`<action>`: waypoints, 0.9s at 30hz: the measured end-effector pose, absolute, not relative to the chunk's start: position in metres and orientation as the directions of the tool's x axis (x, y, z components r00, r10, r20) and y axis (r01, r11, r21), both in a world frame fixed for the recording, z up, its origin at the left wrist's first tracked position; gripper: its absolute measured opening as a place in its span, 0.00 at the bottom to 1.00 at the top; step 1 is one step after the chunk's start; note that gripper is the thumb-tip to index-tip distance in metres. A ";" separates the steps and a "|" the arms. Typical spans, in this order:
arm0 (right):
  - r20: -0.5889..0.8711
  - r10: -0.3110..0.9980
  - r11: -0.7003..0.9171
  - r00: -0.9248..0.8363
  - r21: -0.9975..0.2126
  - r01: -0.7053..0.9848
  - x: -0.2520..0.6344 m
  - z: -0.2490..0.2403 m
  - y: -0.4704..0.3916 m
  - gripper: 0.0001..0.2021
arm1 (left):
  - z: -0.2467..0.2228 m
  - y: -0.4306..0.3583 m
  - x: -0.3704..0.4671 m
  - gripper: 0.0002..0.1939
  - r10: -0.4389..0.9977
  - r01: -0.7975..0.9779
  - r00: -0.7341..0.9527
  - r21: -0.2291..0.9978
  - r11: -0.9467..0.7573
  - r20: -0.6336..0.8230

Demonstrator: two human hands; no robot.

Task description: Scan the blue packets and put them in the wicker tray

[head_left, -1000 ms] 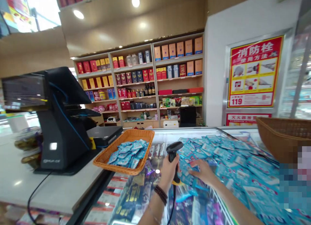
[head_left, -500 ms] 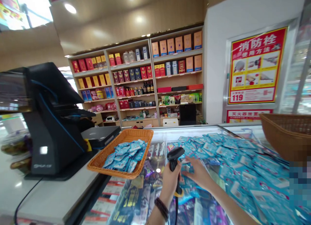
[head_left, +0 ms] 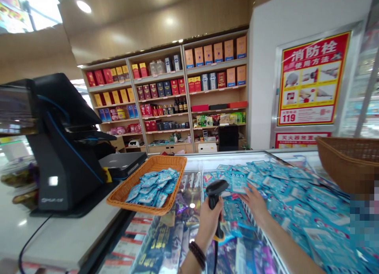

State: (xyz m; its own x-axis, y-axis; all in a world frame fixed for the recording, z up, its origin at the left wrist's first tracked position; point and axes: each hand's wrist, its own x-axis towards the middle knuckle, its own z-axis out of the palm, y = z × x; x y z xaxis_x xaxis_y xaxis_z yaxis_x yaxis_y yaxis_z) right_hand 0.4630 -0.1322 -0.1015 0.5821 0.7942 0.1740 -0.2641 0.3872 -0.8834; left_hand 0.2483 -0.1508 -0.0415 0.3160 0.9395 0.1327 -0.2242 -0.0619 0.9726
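Note:
My left hand (head_left: 209, 220), with a dark beaded bracelet at the wrist, is wrapped round the handle of a black barcode scanner (head_left: 217, 187). The scanner stands upright, its head on top and its cord hanging below. To its right, my right hand (head_left: 254, 201) pinches the right edge of a blue packet (head_left: 238, 183) with its fingertips. The packet's printed face is turned partly toward me. A wide spread of similar blue packets (head_left: 299, 211) lies to the right of my right hand. More blue packets (head_left: 154, 187) are heaped in an orange-brown woven basket (head_left: 118, 205) on the left.
Under my hands is a freezer with packaged goods (head_left: 160, 242) inside. A black checkout terminal (head_left: 65, 159) stands on the white counter (head_left: 68, 234) at left. A brown woven basket (head_left: 340, 163) sits at far right. Stocked shelves (head_left: 161, 92) line the back wall.
My right hand has moved right, away from the scanner, and a blue packet now shows at its fingertips. My left hand and the scanner have shifted slightly right.

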 end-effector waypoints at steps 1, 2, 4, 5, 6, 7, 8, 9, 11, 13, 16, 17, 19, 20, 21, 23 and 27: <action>0.147 0.780 0.392 0.609 -0.872 -0.292 0.459 -0.100 -0.133 0.27 | -0.041 -0.153 0.249 0.28 0.934 -0.224 0.333 0.973 -0.055 0.130; 0.131 0.770 0.398 0.624 -0.863 -0.311 0.454 -0.098 -0.135 0.30 | -0.041 -0.155 0.250 0.28 0.930 -0.224 0.346 0.973 -0.048 0.125; 0.138 0.778 0.407 0.613 -0.853 -0.325 0.446 -0.093 -0.137 0.35 | -0.041 -0.159 0.252 0.27 0.922 -0.217 0.369 0.975 -0.039 0.119; 0.147 0.786 0.407 0.601 -0.854 -0.325 0.442 -0.091 -0.138 0.36 | -0.040 -0.161 0.253 0.27 0.916 -0.209 0.384 0.977 -0.037 0.116; 0.149 0.790 0.405 0.595 -0.855 -0.323 0.439 -0.090 -0.139 0.37 | -0.040 -0.163 0.254 0.26 0.910 -0.198 0.400 0.979 -0.036 0.114; 0.143 0.788 0.401 0.599 -0.858 -0.323 0.437 -0.088 -0.140 0.37 | -0.039 -0.165 0.255 0.26 0.902 -0.188 0.416 0.982 -0.036 0.113; 0.133 0.782 0.397 0.609 -0.859 -0.323 0.436 -0.087 -0.140 0.36 | -0.039 -0.167 0.256 0.25 0.895 -0.180 0.431 0.983 -0.037 0.112; 0.120 0.774 0.394 0.622 -0.860 -0.324 0.434 -0.086 -0.141 0.36 | -0.038 -0.169 0.257 0.24 0.890 -0.173 0.442 0.984 -0.039 0.113; 0.103 0.766 0.390 0.634 -0.859 -0.332 0.433 -0.085 -0.143 0.35 | -0.037 -0.171 0.259 0.23 0.885 -0.162 0.453 0.986 -0.041 0.112; 0.110 0.775 0.391 0.622 -0.857 -0.336 0.431 -0.083 -0.144 0.34 | -0.036 -0.172 0.259 0.23 0.882 -0.161 0.459 0.986 -0.038 0.109; 0.137 0.787 0.391 0.601 -0.865 -0.315 0.429 -0.081 -0.145 0.33 | -0.035 -0.172 0.259 0.23 0.881 -0.167 0.460 0.985 -0.035 0.109; 0.144 0.786 0.390 0.601 -0.870 -0.302 0.429 -0.080 -0.145 0.33 | -0.035 -0.172 0.259 0.22 0.881 -0.169 0.460 0.985 -0.034 0.109; 0.148 0.777 0.388 0.612 -0.878 -0.281 0.429 -0.080 -0.145 0.33 | -0.034 -0.172 0.258 0.21 0.881 -0.169 0.461 0.985 -0.034 0.110; 0.148 0.773 0.386 0.617 -0.882 -0.272 0.430 -0.081 -0.145 0.33 | -0.033 -0.172 0.258 0.21 0.881 -0.168 0.460 0.985 -0.035 0.110; 0.153 0.772 0.383 0.617 -0.887 -0.259 0.430 -0.081 -0.145 0.34 | -0.033 -0.172 0.257 0.21 0.882 -0.168 0.459 0.985 -0.035 0.110; 0.178 0.783 0.376 0.596 -0.899 -0.225 0.432 -0.083 -0.145 0.35 | -0.033 -0.173 0.257 0.20 0.883 -0.170 0.455 0.985 -0.038 0.113; 0.185 0.778 0.378 0.601 -0.901 -0.212 0.436 -0.089 -0.143 0.35 | -0.034 -0.173 0.258 0.21 0.885 -0.178 0.454 0.984 -0.028 0.107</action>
